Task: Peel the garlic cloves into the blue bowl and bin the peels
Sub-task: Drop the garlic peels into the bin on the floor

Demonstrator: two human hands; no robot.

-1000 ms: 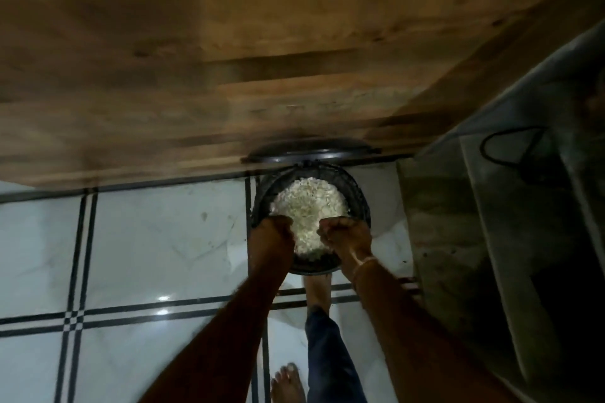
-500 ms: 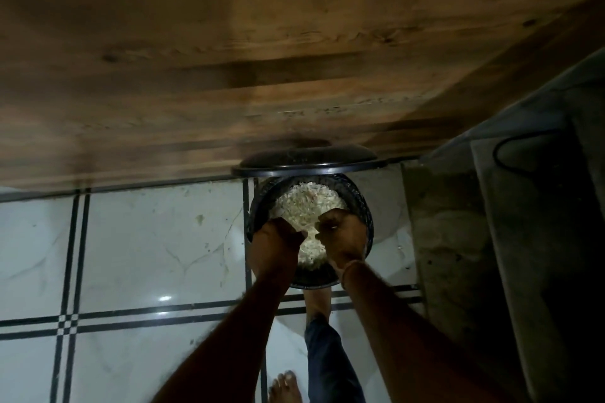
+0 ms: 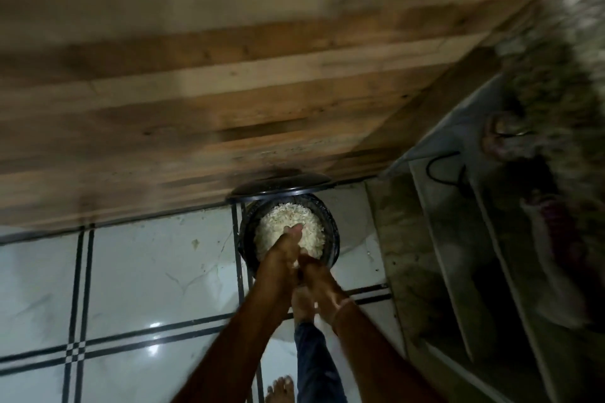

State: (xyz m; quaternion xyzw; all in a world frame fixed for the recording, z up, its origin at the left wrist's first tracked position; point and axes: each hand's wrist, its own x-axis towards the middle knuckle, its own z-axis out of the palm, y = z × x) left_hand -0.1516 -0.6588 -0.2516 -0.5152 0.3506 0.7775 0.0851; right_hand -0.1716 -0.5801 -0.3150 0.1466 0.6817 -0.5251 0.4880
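**Inspector:** What has moved since the frame half a second ago?

**Assistant:** The hands. They were apart at the near rim and have now closed on each other. The left grip (image 3: 282,253) lies against the right grip (image 3: 319,278), and both sit over the near edge of the bin (image 3: 331,222). The view has swung as well, but the bin stands in the same place.

**Inspector:** State of each grip?

**Assistant:** Left: the fingers are stretched nearly straight, point forward over the heap and wrap around nothing. Right: it is tucked against the left palm. Blur hides its fingers, so I cannot tell whether it pinches anything. A few pale scraps show in the seam between the two.

**Inspector:** Location of the peels?

**Assistant:** The peels (image 3: 284,216) fill the bin just below and ahead of both grips, heaped close to the rim. The lid (image 3: 281,185) stands raised beyond the heap, on the side away from the grips. A bare foot (image 3: 302,304) sits directly beneath the grips. The blue bowl and the cloves are not in view.

**Inspector:** Handling?

**Assistant:** In my judgement the peels are papery, almost weightless and brittle, and apt to cling to skin. Pinching single flakes would be wasted effort. It is better to cup them from the sides. Those stuck to the skin can be shed by rubbing palm on palm, kept low inside the rim so that none drifts to the floor (image 3: 147,271).

**Inspector:** Arm pose?

**Assistant:** Both forearms reach forward and down and converge at the wrists. The right wrist carries a thin band (image 3: 342,304).
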